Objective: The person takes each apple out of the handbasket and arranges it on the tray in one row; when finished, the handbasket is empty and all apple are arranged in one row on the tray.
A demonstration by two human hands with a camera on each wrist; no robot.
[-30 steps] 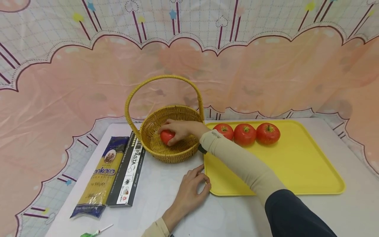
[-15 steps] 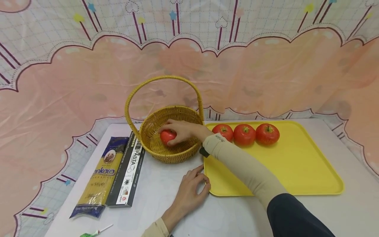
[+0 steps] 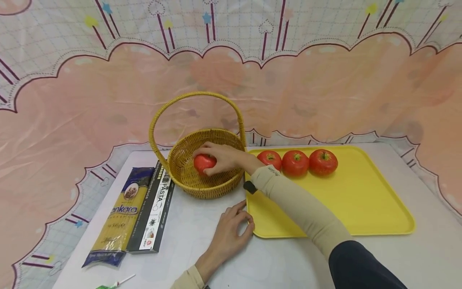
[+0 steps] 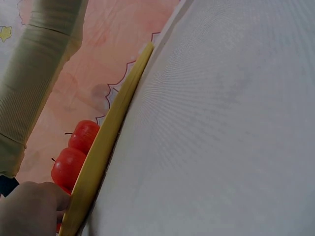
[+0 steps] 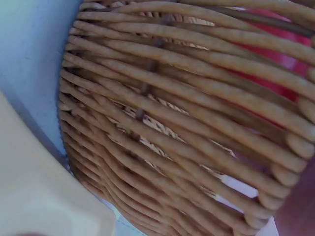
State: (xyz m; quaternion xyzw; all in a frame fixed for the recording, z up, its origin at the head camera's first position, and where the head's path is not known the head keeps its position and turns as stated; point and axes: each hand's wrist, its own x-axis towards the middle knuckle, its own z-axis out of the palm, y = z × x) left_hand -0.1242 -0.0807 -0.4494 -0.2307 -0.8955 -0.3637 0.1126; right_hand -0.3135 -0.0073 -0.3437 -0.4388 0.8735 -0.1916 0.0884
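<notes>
My right hand (image 3: 223, 157) reaches into the yellow wicker basket (image 3: 206, 193), fingers and thumb curled round a red apple (image 3: 204, 163). Part of that apple shows past the hand, low inside the basket. In the right wrist view the woven wall of the basket (image 5: 147, 113) fills most of the picture, and red apple skin (image 5: 275, 59) shows through it. My left hand (image 3: 231, 230) rests on the table, relaxed, its fingertips touching the left edge of the yellow tray (image 3: 346, 208). The left wrist view has that hand (image 4: 32, 209) beside the tray rim (image 4: 106, 140).
Several apples, among them one at the right end (image 3: 323, 162), stand along the tray's back. Left of the basket lie a spaghetti packet (image 3: 120, 218) and a black pasta box (image 3: 151, 216). A lollipop (image 3: 117, 283) lies at the front edge. A patterned cloth (image 3: 288, 92) hangs behind.
My right hand stays in the basket and has drawn slightly back, so more of the apple shows. The left hand keeps its place at the tray's edge. The head view has shifted a little.
</notes>
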